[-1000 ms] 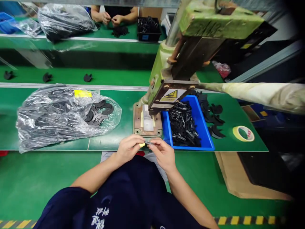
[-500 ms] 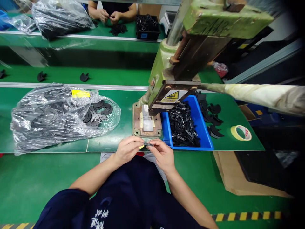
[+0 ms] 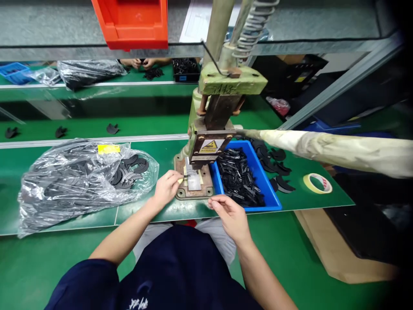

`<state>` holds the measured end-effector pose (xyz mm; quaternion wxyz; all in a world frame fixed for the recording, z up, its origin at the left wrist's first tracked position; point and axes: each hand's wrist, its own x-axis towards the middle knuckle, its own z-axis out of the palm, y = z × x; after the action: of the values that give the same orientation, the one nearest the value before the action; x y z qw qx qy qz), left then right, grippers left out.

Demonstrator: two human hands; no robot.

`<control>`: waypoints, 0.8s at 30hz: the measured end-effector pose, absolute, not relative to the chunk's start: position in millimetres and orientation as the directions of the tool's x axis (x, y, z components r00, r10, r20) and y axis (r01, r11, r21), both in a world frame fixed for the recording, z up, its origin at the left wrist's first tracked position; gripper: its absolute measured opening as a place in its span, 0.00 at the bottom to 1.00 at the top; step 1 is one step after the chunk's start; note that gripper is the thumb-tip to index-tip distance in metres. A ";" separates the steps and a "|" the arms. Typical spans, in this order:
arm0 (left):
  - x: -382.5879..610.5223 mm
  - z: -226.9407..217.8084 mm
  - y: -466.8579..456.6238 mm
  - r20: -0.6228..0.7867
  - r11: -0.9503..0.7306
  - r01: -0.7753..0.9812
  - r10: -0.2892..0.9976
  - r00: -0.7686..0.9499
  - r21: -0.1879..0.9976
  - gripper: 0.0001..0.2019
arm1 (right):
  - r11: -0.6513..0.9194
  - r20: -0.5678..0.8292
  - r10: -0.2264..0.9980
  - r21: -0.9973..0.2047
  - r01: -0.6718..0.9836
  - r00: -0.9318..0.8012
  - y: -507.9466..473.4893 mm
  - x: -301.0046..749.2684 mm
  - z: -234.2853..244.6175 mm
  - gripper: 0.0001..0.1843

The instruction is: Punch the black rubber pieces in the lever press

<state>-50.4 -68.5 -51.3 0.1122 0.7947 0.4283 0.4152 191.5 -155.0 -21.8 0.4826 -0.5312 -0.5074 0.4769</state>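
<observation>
My left hand (image 3: 167, 187) reaches to the rusty base plate (image 3: 179, 193) of a green hand press (image 3: 222, 86) and pinches a small dark part (image 3: 186, 175), with a yellow cover on one fingertip, at the white block under the ram. My right hand (image 3: 229, 215) hovers at the table's front edge, fingers loosely curled; nothing shows in them. Just right of the press stands a blue bin (image 3: 269, 196) full of small black parts. The press's long padded lever (image 3: 335, 148) sticks out to the right.
A clear plastic bag (image 3: 74, 178) of black curved pieces lies on the left. Loose black pieces (image 3: 274, 161) and a roll of tape (image 3: 317, 183) lie right of the bin. Behind runs a conveyor with single pieces (image 3: 112, 128). Another person's hands (image 3: 142, 63) work at the far bench. An orange bin (image 3: 134, 19) sits overhead.
Both hands held the small part together near my body. Now my left hand has carried it forward to the press base, my right hand has let go, and my view has tilted up.
</observation>
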 end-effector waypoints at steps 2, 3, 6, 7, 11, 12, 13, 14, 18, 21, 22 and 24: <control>-50.5 -60.1 -51.6 0.549 -0.595 0.638 0.778 0.304 0.490 0.11 | -0.002 0.001 0.999 -0.997 0.077 0.037 -154.3 198.0 -18.3 0.12; -49.9 -63.6 -45.2 0.541 -0.592 0.658 0.779 0.318 0.465 0.12 | 0.006 0.009 0.999 -0.997 0.078 0.042 -154.1 200.5 -16.9 0.12; -46.9 -68.6 -34.0 0.492 -0.591 0.700 0.784 0.380 0.401 0.14 | 0.034 0.039 0.997 -0.996 0.081 0.064 -154.3 206.4 -13.2 0.11; -45.8 -68.3 -32.4 0.469 -0.593 0.707 0.786 0.404 0.385 0.15 | 0.044 0.050 0.996 -0.996 0.083 0.072 -154.6 208.3 -12.0 0.11; -42.2 -61.8 -29.5 0.360 -0.595 0.720 0.799 0.481 0.359 0.16 | 0.091 0.102 0.988 -0.991 0.094 0.118 -152.8 217.4 -6.5 0.11; -41.5 -60.0 -28.8 0.333 -0.594 0.722 0.802 0.496 0.356 0.16 | 0.107 0.120 0.983 -0.989 0.098 0.141 -150.5 220.3 -4.4 0.11; -40.9 -58.4 -28.0 0.310 -0.592 0.725 0.805 0.506 0.353 0.17 | 0.123 0.140 0.976 -0.987 0.103 0.169 -147.1 223.4 -1.5 0.10; -40.4 -57.2 -27.2 0.292 -0.592 0.727 0.806 0.516 0.350 0.17 | 0.140 0.159 0.966 -0.984 0.106 0.202 -142.4 226.4 2.8 0.10; -39.0 -55.9 -24.8 0.274 -0.599 0.722 0.801 0.533 0.348 0.18 | 0.402 0.423 0.831 -0.906 0.134 0.361 -113.2 233.9 44.4 0.14; -39.2 -56.6 -25.1 0.284 -0.610 0.714 0.792 0.541 0.342 0.18 | 0.741 0.715 0.557 -0.658 0.135 0.423 -91.5 231.2 104.0 0.19; -39.5 -56.8 -25.5 0.286 -0.616 0.713 0.788 0.545 0.335 0.18 | 0.764 0.730 0.555 -0.637 0.105 0.399 -86.7 229.5 125.5 0.23; -40.2 -57.5 -26.1 0.291 -0.625 0.712 0.780 0.553 0.321 0.18 | 0.746 0.728 0.629 -0.664 0.051 0.271 -81.7 226.7 163.0 0.28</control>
<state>-40.2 -26.1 -57.5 0.0830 0.8774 0.4252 0.2060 226.7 -81.7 163.0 0.7394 -0.2978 -0.5713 0.1956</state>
